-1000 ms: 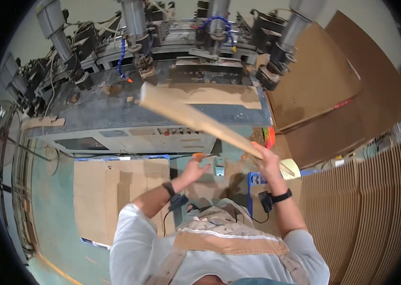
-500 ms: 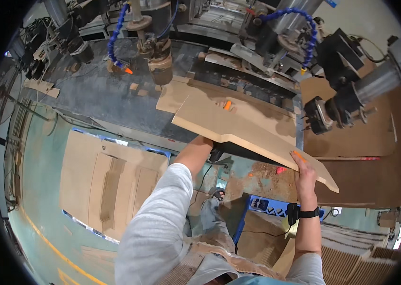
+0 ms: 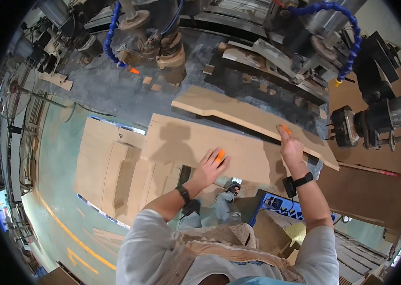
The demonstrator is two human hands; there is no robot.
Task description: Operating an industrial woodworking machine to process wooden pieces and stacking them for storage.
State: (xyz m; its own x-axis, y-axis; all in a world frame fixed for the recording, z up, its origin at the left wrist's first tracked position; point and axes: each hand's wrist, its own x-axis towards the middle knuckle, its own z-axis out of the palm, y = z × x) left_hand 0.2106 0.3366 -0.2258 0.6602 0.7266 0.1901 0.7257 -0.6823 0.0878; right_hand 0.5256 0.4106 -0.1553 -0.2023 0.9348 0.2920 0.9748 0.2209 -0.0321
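The left hand lies flat, fingers spread and grasping nothing, its orange-tipped fingers pressed on the top face of a wide brown board, near that board's near edge. The right hand is also open, palm down, with its fingers resting on the near edge of a long narrow wooden panel that lies aslant across the far side of the wide board; an orange fingertip shows at the panel's edge. Both wrists wear dark bands. The narrow panel runs from the machine bed on the left down toward the right, its right end reaching past the wide board's corner. The grey bed beyond carries small wood offcuts scattered near its middle. Above the bed hang machine heads with blue segmented hoses, one at the left and another at the upper right. Below the wide board, to the person's left, a stack of flat brown sheets rests on the green floor. A blue crate sits beneath the right forearm.
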